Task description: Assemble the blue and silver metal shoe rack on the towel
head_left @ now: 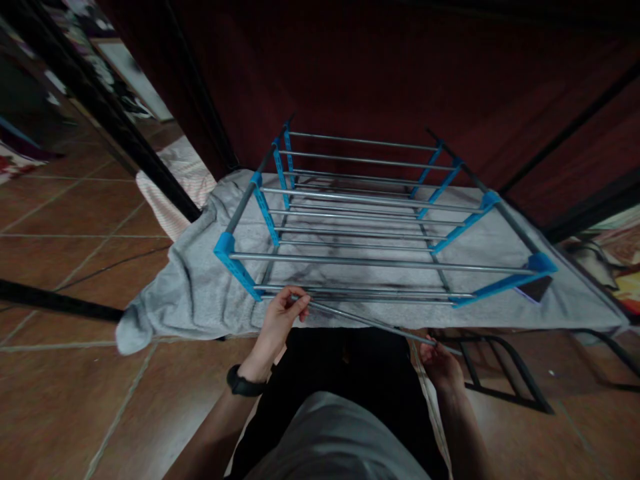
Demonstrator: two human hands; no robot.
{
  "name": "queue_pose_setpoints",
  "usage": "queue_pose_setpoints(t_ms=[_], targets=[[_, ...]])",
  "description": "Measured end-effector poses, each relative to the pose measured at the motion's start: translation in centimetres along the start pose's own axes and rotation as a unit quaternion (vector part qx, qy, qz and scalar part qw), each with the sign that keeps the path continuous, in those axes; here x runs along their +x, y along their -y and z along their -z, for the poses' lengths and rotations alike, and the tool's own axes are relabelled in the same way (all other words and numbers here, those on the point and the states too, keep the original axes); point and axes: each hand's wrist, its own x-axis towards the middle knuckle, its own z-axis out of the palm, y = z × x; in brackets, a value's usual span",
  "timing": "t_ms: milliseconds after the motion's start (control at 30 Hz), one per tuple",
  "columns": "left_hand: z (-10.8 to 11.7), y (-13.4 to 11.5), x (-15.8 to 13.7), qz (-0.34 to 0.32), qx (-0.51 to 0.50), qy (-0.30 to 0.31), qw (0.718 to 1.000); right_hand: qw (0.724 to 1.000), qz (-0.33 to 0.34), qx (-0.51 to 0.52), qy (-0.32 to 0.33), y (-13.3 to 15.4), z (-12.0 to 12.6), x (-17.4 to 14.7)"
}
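A loose grey metal rod [370, 321] slants across in front of my lap, its left end higher in the picture. Near that end, my left hand [286, 311] pinches it between thumb and fingers, close to the front bars of a rack. My right hand [440, 362] grips the same rod near its other end, past the front edge of the cloth. The rack [380, 263] has metal bars joined by blue plastic brackets [243, 272] and lies on a grey cloth [200, 287].
A dark flat object [535, 288] lies by the rack's right front corner. Black metal frame legs [505, 370] stand at the lower right. A dark red panel [360, 80] rises behind the rack. Striped fabric [175, 177] and tiled floor [65, 267] are at left.
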Motion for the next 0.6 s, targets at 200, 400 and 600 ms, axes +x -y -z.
queue_pose_setpoints(t_ms=[200, 400, 600], targets=[[1.3, -0.3, 0.3, 0.100, -0.126, -0.101, 0.982, 0.986, -0.042, 0.161, -0.022, 0.9, -2.0, -0.2], [4.1, -0.2, 0.3, 0.152, -0.182, -0.191, 0.953, 0.982, -0.015, 0.186, -0.016, 2.3, -3.2, -0.9], [6.7, -0.1, 0.0, 0.182, -0.165, -0.218, 0.944, 0.985, 0.061, 0.163, 0.018, 3.8, -4.1, -2.1]])
